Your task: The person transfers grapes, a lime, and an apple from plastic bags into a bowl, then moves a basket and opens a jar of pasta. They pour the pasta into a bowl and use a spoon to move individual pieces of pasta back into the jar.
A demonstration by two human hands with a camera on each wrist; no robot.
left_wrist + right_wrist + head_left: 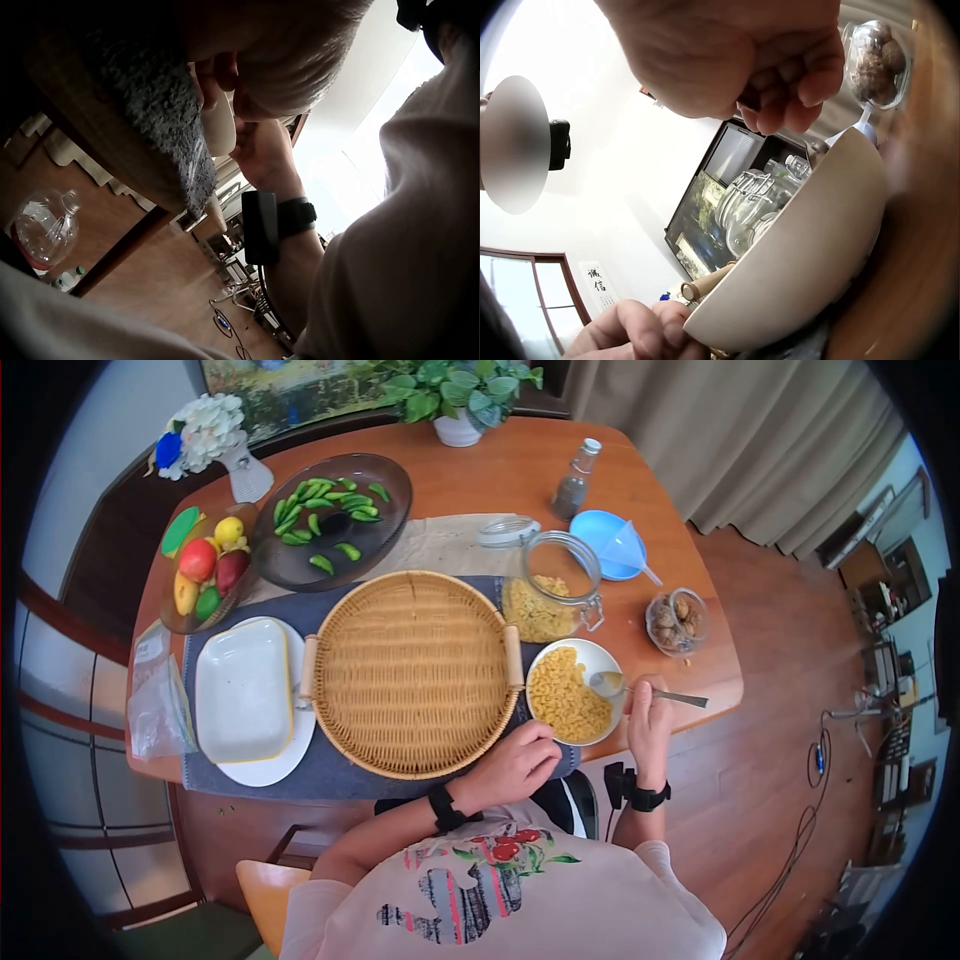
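Observation:
In the head view, the right hand point(650, 730) holds a metal spoon point(683, 698), whose bowl end lies in a white bowl point(618, 712) with yellow pieces point(560, 690). Curled fingers of the right hand point(742, 67) are above the white bowl point(802, 255) in the right wrist view, largely hiding the spoon handle. The left hand point(515, 763) lies loosely curled at the bowl's lower left. In the left wrist view, fingers of the left hand point(285, 60) are close beside the bowl point(220, 129); whether they touch it is hard to tell.
A round wicker tray point(410, 670) stands left of the bowl. Behind are an open glass jar point(540, 610), a blue bowl point(600, 545) and a bottle point(572, 488). Walnuts point(675, 622) stand at right; peppers on a dark plate point(385, 550), fruit point(200, 560) and a white dish point(243, 685) at left.

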